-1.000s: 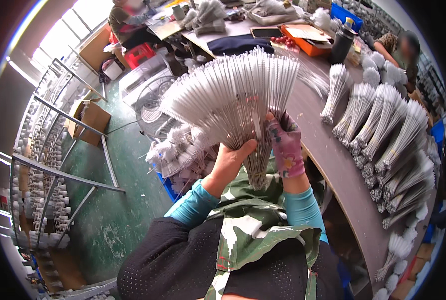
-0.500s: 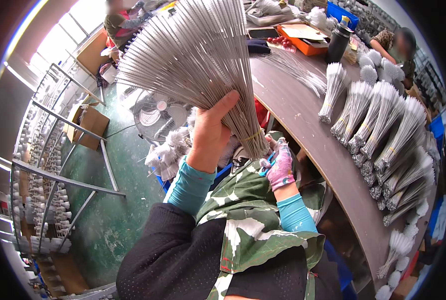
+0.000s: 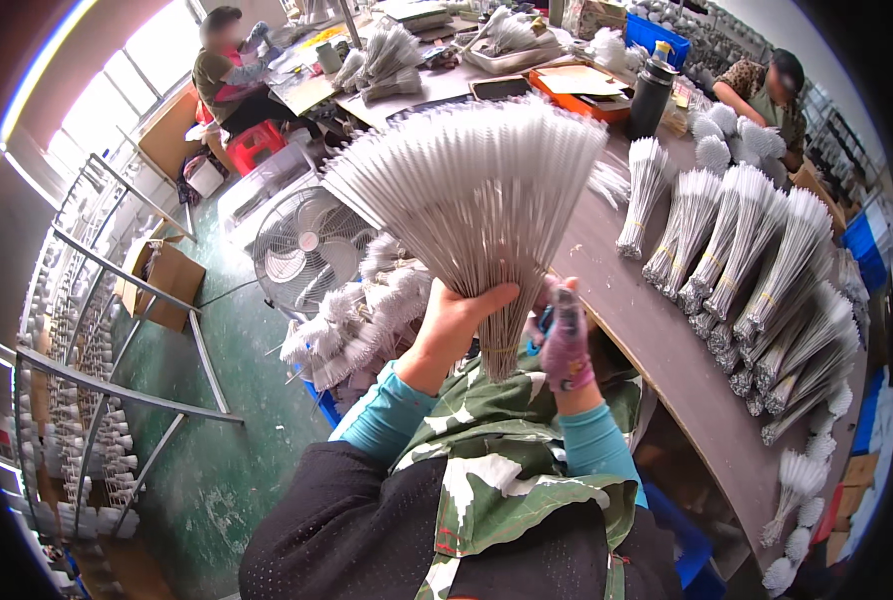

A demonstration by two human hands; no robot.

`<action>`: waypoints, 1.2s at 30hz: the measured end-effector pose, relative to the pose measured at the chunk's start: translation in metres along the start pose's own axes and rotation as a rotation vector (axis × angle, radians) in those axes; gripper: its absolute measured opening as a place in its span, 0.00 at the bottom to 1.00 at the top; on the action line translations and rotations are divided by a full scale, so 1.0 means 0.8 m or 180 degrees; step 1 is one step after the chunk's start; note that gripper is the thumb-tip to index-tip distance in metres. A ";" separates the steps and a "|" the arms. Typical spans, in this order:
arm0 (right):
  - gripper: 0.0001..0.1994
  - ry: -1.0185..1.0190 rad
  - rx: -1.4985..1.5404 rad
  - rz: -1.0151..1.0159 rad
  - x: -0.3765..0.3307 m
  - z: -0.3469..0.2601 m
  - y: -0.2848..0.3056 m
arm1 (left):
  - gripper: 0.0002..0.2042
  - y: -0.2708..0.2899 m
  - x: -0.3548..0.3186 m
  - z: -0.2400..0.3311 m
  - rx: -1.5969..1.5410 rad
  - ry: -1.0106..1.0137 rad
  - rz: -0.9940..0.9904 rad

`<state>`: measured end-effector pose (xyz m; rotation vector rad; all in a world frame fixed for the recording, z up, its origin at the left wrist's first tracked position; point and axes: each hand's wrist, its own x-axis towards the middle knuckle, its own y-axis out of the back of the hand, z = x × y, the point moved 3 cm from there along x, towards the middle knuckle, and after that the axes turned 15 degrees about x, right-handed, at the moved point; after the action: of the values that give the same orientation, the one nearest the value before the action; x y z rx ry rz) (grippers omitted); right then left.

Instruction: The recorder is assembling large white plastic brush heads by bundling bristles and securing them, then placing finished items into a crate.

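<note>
You've swung the fan of thin wire stems (image 3: 477, 190) back to centre and lowered it. Your left hand (image 3: 457, 325) has its grip closed round the gathered base, and your gloved right hand (image 3: 565, 335) pinches there too, just off the desk (image 3: 657, 340) edge.

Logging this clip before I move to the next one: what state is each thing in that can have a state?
Fan of thin white rods: spread wide, gripped at its narrow base.
Left hand: bare, closed around the base.
Right hand: in a patterned glove, fingers on the base.
Bundles on the table: tied, lying flat in rows.
Floor fan: standing; running or not, cannot tell.
Dark flask: upright, capped.
</note>
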<state>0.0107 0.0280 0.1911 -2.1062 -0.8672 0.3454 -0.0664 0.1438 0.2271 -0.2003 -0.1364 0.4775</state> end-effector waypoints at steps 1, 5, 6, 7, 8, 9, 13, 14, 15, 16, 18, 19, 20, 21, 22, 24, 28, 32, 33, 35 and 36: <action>0.25 0.0136 0.0093 -0.0485 0.004 -0.019 -0.006 | 0.19 0.001 0.002 -0.005 -0.0004 0.0007 -0.0017; 0.13 0.0414 -0.1246 -0.0018 0.020 -0.039 -0.040 | 0.18 -0.004 0.002 -0.017 0.0264 -0.0032 -0.0424; 0.12 0.0281 -0.0999 0.0255 0.023 -0.040 -0.038 | 0.18 -0.008 0.004 -0.019 0.0360 0.0009 -0.0531; 0.12 0.0300 -0.1007 0.0272 0.026 -0.038 -0.029 | 0.17 -0.011 0.009 -0.021 0.0456 0.0031 -0.0636; 0.12 0.0410 -0.0904 0.0303 0.031 -0.030 -0.017 | 0.17 -0.009 0.015 -0.024 0.0532 -0.0095 -0.0620; 0.11 0.0519 -0.0799 0.0333 0.036 -0.027 -0.008 | 0.17 -0.009 0.018 -0.029 0.0534 -0.0109 -0.0617; 0.11 0.0613 -0.0606 0.0437 0.029 -0.019 -0.013 | 0.16 0.012 0.018 -0.044 0.0181 0.0006 -0.0174; 0.10 0.0638 -0.0667 0.0433 0.025 -0.022 -0.017 | 0.16 0.014 0.017 -0.043 0.0015 0.0095 -0.0290; 0.10 0.0662 -0.0730 0.0427 0.023 -0.023 -0.019 | 0.16 0.015 0.016 -0.041 -0.0153 0.0183 -0.0403; 0.10 0.0655 -0.0735 0.0429 0.022 -0.024 -0.020 | 0.13 0.012 0.018 -0.038 -0.0157 0.0231 -0.0332; 0.11 0.0676 -0.0406 0.0402 0.020 -0.026 -0.019 | 0.11 0.013 0.018 -0.049 -0.0304 0.0280 -0.0210; 0.11 0.0676 -0.0410 0.0403 0.019 -0.028 -0.015 | 0.09 0.014 0.019 -0.053 -0.0439 0.0325 -0.0107; 0.12 0.0676 -0.0389 0.0384 0.019 -0.030 -0.008 | 0.09 0.015 0.022 -0.055 -0.0443 0.0323 -0.0107; 0.14 0.0676 -0.0369 0.0364 0.019 -0.032 -0.003 | 0.08 0.015 0.027 -0.057 -0.0495 0.0439 -0.0150; 0.16 0.0695 -0.0586 0.0358 0.021 -0.034 -0.001 | 0.08 0.016 0.029 -0.060 -0.0543 0.0560 -0.0185; 0.16 0.0637 -0.0652 0.0338 0.015 -0.035 -0.005 | 0.09 0.012 0.024 -0.066 -0.0498 0.0526 -0.0208; 0.18 0.0586 -0.0708 0.0279 0.009 -0.033 0.002 | 0.17 -0.006 0.014 -0.056 -0.0688 0.0484 -0.0708; 0.21 0.0751 -0.0298 0.0271 0.008 -0.032 0.009 | 0.20 -0.006 0.008 -0.065 -0.0515 0.0407 -0.1171; 0.22 0.0707 -0.0407 0.0334 0.008 -0.032 0.013 | 0.20 -0.008 0.007 -0.069 -0.0002 0.0323 -0.1106; 0.23 0.0692 -0.0533 0.0426 0.007 -0.035 0.025 | 0.21 -0.015 0.003 -0.072 0.0254 0.0254 -0.1153; 0.23 0.0557 -0.0262 0.0512 0.006 -0.034 0.034 | 0.21 -0.019 0.001 -0.076 0.0150 0.0296 -0.1172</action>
<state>0.0406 0.0034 0.1879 -2.2505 -0.6215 0.2074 -0.0480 0.1216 0.1712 -0.1466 -0.0685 0.1045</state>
